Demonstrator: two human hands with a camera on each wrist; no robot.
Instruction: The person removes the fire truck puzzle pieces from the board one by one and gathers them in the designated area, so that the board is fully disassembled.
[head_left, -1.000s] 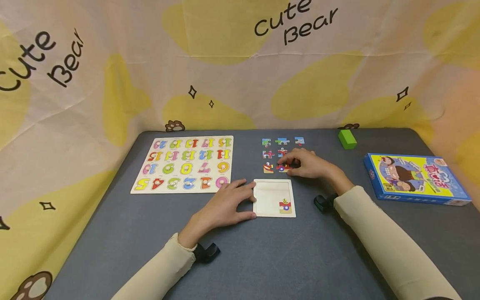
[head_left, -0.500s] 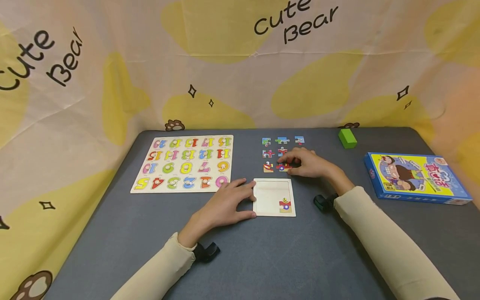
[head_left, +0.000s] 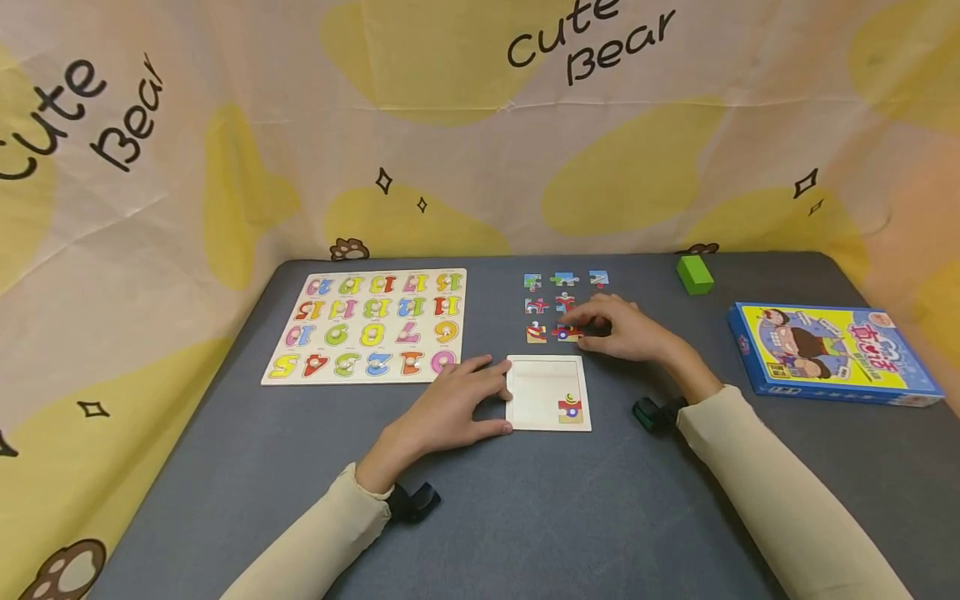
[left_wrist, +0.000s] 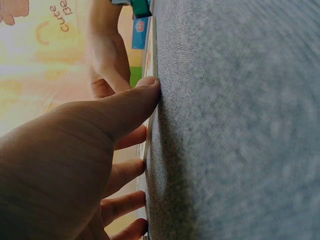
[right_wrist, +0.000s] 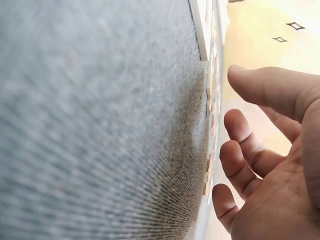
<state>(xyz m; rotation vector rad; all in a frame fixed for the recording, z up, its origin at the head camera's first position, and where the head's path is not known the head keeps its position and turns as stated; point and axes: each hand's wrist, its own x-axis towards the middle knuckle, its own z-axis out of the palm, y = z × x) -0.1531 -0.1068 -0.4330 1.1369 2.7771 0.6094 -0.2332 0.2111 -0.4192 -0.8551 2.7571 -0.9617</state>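
In the head view, my left hand (head_left: pixel 446 408) rests with spread fingers against the left side of a square white puzzle tray (head_left: pixel 532 396); in the left wrist view its thumb touches the edge. A jigsaw piece (head_left: pixel 570 409) with red and yellow print lies in the tray's near right corner. My right hand (head_left: pixel 626 329) hovers over the loose pieces, nearest a red car-printed jigsaw piece (head_left: pixel 566 332), which its fingertips partly cover. From the right wrist, its loosely bent fingers (right_wrist: pixel 236 160) and thumb appear apart, slightly above the table, with nothing between them.
Several other loose jigsaw pieces (head_left: pixel 564 280) lie in rows beyond the tray. A number board (head_left: pixel 324 368) is to the left. At the right stand a green block (head_left: pixel 695 276) and a blue puzzle box (head_left: pixel 832 354). A printed cloth (head_left: pixel 450 150) hangs behind the table.
My right hand and forearm have shifted slightly to the right, the fingertips drawing back a little from the red piece. My left hand keeps its place at the tray.
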